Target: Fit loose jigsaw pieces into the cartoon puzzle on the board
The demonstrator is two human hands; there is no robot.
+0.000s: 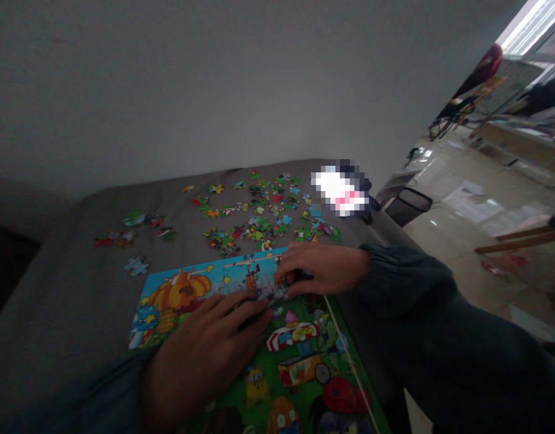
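Note:
A colourful cartoon jigsaw puzzle [300, 337] lies in front of me, with a pumpkin at its upper left and a food cart near the middle. Flat across its centre rests my left hand [214, 340], fingers stretched out and fingertips by a grey patch of the picture. My right hand [318, 268] is bent over the upper right part, its fingers closed on a greyish jigsaw piece [281, 292] that is mostly hidden beneath them. Several loose jigsaw pieces [259, 229] are heaped just beyond the puzzle's top edge.
More loose pieces [119, 236] lie to the left on the grey cloth [78, 289]. At the back right sits a blurred-out white and dark object [341, 190]. A pale wall [214, 90] rises behind the table. Off the right side are a dark bin [406, 205] and tiled floor.

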